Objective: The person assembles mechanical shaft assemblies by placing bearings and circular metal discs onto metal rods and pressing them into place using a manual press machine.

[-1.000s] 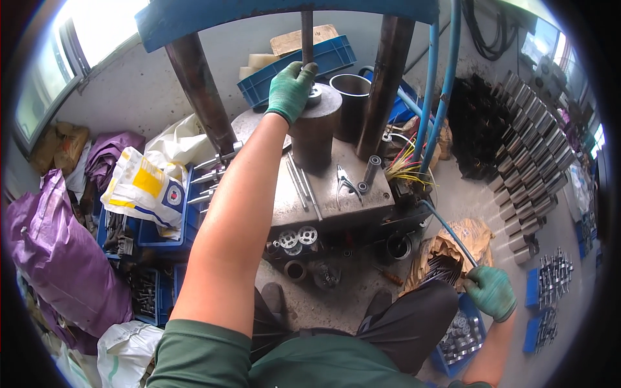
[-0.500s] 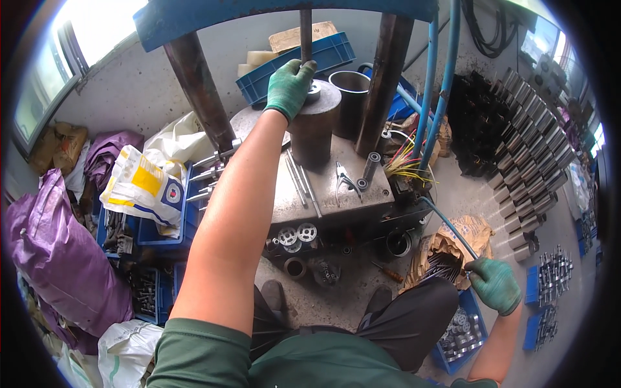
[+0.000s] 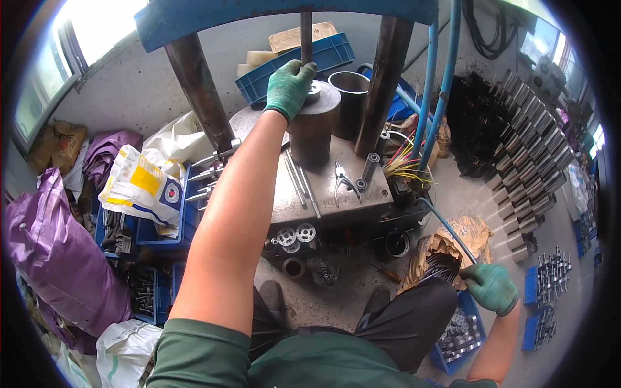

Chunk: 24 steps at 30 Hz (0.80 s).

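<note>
My left hand [image 3: 290, 88], in a green glove, is closed around the lower part of an upright steel rod [image 3: 306, 35]. Just under it, a round metal ring part [image 3: 313, 95] rests on top of a thick steel cylinder [image 3: 312, 139]; the fingers hide the rod's bottom end. Far to the right, my right hand [image 3: 491, 289], gloved as well, grips the end of a long blue lever [image 3: 451, 231]. On the metal press table [image 3: 278, 210] in front of the cylinder lie several thin rods [image 3: 299, 180], circlip pliers [image 3: 346, 181] and a small steel sleeve [image 3: 370, 167].
Two dark press columns [image 3: 200, 97] flank the cylinder under a blue crossbeam [image 3: 272, 14]. A dark open tube [image 3: 349, 87] stands behind. Sacks [image 3: 58, 252] and blue crates crowd the left. Stacked steel cylinders [image 3: 527, 161] line the right, with a torn paper bag [image 3: 430, 249] nearer.
My right hand and the lever's end have shifted very slightly down and to the left. The left hand stays in place on the rod.
</note>
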Tool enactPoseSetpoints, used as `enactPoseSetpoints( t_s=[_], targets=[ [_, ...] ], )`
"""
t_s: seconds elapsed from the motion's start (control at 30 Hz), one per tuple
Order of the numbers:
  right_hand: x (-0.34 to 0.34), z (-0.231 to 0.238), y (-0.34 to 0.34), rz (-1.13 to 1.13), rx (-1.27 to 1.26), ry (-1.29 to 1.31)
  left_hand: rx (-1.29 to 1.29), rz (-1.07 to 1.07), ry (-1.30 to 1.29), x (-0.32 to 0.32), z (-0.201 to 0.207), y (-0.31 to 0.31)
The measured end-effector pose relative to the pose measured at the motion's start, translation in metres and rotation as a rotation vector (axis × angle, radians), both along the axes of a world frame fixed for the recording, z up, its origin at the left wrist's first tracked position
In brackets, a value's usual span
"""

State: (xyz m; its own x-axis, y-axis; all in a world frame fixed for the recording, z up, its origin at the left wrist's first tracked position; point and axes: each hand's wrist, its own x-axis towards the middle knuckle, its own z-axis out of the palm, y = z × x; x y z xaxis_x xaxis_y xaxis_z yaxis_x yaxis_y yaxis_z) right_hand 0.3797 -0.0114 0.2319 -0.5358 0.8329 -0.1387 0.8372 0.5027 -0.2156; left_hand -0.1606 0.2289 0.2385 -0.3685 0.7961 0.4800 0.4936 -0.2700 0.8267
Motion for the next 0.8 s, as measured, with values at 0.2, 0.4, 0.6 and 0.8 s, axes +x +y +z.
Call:
enactPoseSetpoints(
  t_s=[0.2,0.4,0.6,0.8],
  targets=[
    [0.004,-0.006,0.002,-0.075,0.067,0.179,-0.003,-0.002,-0.001,0.001,0.001,-0.001],
    [-0.004,-0.003,-0.001,-0.153,0.116,0.220,0.015,-0.002,-0.011,0.002,-0.001,0.001],
    [-0.011,0.014,0.028,-0.187,0.502,0.344,0.115,-0.042,0.009,0.001,-0.004,0.004],
    [-0.034,0.066,0.144,-0.191,0.846,0.604,0.066,-0.077,-0.051,0.000,-0.004,0.002]
  ],
)
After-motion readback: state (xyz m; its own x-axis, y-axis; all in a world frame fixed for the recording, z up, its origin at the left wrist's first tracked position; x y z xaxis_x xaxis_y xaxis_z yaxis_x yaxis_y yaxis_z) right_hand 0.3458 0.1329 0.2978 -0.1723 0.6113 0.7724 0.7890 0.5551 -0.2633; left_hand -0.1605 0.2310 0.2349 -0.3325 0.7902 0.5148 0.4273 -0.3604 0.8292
